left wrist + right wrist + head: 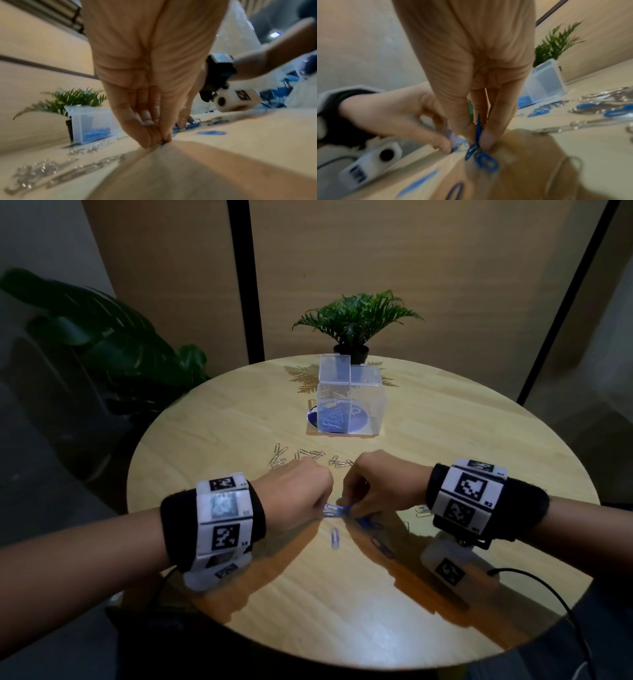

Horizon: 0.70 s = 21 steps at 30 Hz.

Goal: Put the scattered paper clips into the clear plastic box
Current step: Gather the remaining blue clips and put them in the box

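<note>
Head view: on the round table (428,594) the box (349,409) stands toward the far edge, lid up, with blue clips already in its bottom. Silver clips (308,457) lie between the box and the hands; blue clips (335,537) lie near the table's middle, by the near side of the hands. The left hand (294,498) and right hand (380,484) meet there, both curled down onto the blue ones.

Left wrist view: the left hand's fingertips (154,140) are pressed together against the table, with something dark and small at their tips; whether they hold a clip I cannot tell.

Right wrist view: the right hand (476,75) pinches a blue clip (476,136) on edge between thumb and finger, another lying just below it.

The step looks like gathering blue clips, with many left. Next, I judge, each hand must lift clear with its catch and carry it over the box's open top before letting go; the thin clips could slip.
</note>
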Motion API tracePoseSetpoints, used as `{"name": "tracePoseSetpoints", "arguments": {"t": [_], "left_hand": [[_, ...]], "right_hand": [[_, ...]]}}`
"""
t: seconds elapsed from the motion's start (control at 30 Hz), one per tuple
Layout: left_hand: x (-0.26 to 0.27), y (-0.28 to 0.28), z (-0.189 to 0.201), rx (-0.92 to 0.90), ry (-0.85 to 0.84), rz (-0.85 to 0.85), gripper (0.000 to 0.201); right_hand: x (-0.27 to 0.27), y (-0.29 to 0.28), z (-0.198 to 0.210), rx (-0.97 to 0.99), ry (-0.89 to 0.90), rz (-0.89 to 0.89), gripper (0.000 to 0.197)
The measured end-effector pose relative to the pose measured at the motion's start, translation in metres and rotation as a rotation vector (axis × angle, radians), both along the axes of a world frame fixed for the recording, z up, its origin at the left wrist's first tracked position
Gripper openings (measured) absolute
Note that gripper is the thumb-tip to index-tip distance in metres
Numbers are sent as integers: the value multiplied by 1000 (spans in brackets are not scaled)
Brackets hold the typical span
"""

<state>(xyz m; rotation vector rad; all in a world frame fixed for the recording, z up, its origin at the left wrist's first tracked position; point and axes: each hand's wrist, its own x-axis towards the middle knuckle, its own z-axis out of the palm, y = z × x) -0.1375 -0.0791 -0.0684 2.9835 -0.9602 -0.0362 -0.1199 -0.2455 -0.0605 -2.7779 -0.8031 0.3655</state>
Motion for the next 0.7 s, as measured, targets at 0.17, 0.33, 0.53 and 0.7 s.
{"name": "tracePoseSetpoints", "arguments": {"t": [0.17, 0.33, 0.53, 0.7], "left_hand": [[2, 15, 9, -11, 90, -32, 15], [43, 31, 38, -591, 184, 160, 11], [111, 7, 53, -1017, 66, 406, 12], [160, -9, 44, -943, -56, 535, 16]], "right_hand": [[30, -22, 37, 358, 251, -137, 2], [99, -6, 70, 418, -165, -361, 5], [157, 30, 60, 38, -440, -468, 38], [166, 30, 64, 129, -281, -500, 48]]}}
